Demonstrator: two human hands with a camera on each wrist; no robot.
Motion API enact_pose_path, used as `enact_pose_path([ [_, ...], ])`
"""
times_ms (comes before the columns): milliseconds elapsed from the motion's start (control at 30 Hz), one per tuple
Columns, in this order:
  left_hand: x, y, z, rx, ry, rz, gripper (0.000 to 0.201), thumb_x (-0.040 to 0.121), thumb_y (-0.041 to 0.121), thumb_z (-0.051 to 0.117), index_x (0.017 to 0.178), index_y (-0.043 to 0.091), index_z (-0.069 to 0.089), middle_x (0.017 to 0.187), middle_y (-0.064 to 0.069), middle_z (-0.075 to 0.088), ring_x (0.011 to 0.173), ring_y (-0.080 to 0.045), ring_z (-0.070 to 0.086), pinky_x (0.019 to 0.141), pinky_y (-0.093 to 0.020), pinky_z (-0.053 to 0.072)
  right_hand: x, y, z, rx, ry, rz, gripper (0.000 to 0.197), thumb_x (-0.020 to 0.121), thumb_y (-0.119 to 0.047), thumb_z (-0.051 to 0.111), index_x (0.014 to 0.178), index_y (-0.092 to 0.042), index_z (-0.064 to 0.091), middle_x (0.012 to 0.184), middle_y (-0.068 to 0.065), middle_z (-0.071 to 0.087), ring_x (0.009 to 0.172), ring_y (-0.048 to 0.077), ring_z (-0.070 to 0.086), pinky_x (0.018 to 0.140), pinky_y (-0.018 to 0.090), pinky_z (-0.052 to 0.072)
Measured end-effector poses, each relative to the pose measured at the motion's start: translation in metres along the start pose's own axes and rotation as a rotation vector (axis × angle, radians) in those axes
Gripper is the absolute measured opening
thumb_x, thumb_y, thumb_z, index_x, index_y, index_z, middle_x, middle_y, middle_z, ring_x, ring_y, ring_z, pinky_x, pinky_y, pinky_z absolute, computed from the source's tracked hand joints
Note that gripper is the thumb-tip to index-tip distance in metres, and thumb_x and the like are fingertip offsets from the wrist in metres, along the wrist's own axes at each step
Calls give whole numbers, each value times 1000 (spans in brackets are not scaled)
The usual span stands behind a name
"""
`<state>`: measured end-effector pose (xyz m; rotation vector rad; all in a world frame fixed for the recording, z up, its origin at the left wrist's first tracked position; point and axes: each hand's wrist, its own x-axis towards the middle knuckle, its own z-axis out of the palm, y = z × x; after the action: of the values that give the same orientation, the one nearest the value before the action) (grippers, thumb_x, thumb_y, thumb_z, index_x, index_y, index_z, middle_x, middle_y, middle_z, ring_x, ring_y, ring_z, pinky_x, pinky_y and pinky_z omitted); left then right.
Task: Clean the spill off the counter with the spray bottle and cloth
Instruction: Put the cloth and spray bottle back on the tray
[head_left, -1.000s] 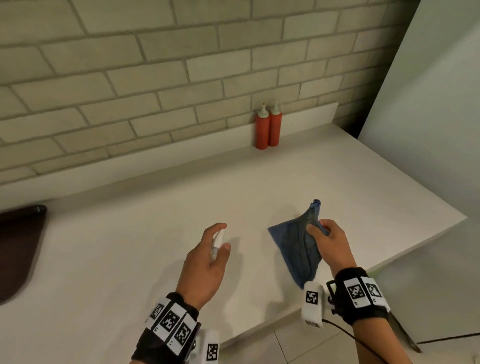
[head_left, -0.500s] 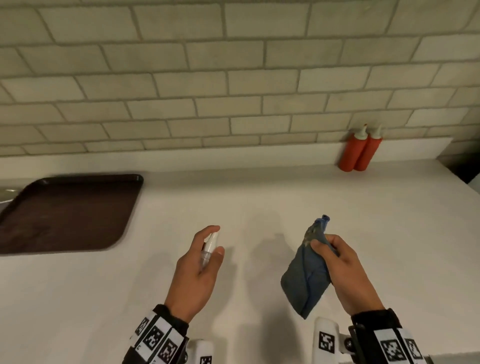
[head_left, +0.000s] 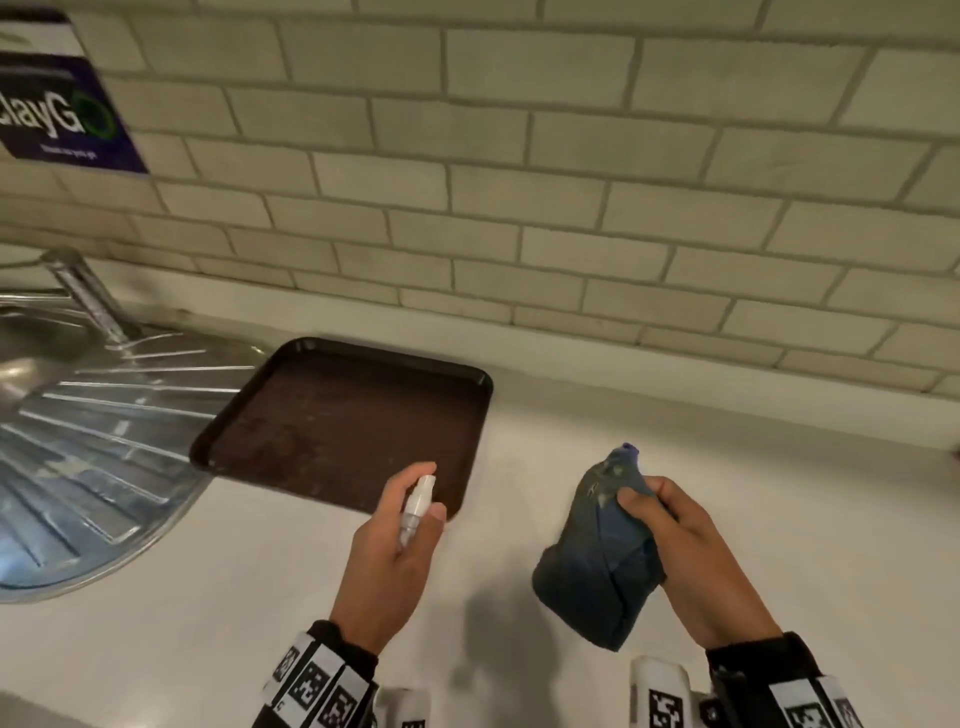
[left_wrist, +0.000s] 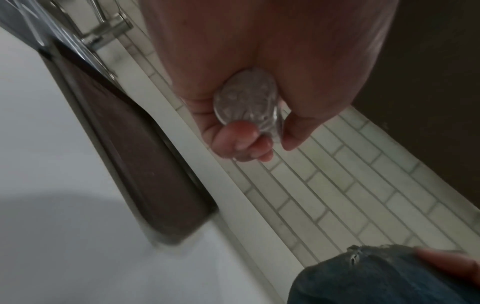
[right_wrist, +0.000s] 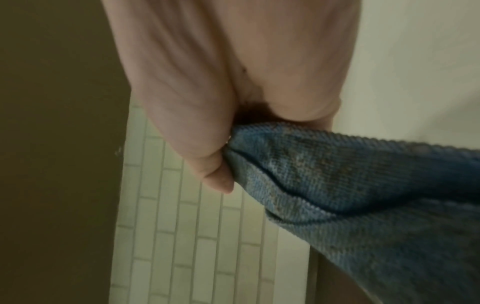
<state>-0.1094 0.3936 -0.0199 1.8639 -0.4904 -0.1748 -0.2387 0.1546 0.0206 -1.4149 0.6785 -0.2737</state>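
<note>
My left hand (head_left: 400, 540) grips a small clear spray bottle (head_left: 417, 506) with a white nozzle, index finger over the top, above the white counter (head_left: 260, 597) at the near right corner of a dark brown tray (head_left: 343, 426). In the left wrist view the bottle's clear base (left_wrist: 248, 98) shows between my curled fingers. My right hand (head_left: 670, 540) pinches a bunched blue cloth (head_left: 597, 561) that hangs above the counter. The right wrist view shows the cloth (right_wrist: 350, 185) held by thumb and fingers, with dirty marks on it. No spill is plain on the counter.
A steel sink drainboard (head_left: 78, 441) and a tap (head_left: 88, 291) lie at the left. Behind the counter rises a pale brick-tile wall (head_left: 519, 182) with a purple sign (head_left: 57, 114) at the upper left. The brown tray (left_wrist: 135, 156) also appears in the left wrist view.
The view has swung left: the red sauce bottles have left the frame and the tray and sink have come in. Both hands keep their hold and have moved left along the counter.
</note>
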Motion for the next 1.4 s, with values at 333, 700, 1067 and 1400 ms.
enact_pose_path([
  [333,69,-66,-103,44,104,-1,34,97,23,56,125,43,52,56,1,45,48,-13,42,50,-33,41,100,-39,171,106,-155,71,13,95,-17,61,83,-16,58,84,9,68,80,21,66,70,32,52],
  [700,118,-100,-143,74,122,-42,34,98,20,55,128,36,51,50,3,45,46,-5,40,47,-21,39,202,-39,304,329,-217,147,11,95,-13,58,102,-3,61,99,19,67,93,30,67,91,43,52],
  [1067,168,-113,-148,81,52,-107,37,97,22,55,128,41,47,61,-4,56,47,-6,47,48,-22,45,219,34,272,411,-25,439,26,93,-19,62,113,-4,67,104,17,74,102,32,67,88,42,54],
  [1400,257,-141,-144,226,30,-133,48,90,22,64,135,29,50,108,-2,70,96,-23,67,89,-43,55,212,52,235,45,-37,466,8,97,-11,57,104,-9,56,115,19,65,101,30,65,70,43,60],
])
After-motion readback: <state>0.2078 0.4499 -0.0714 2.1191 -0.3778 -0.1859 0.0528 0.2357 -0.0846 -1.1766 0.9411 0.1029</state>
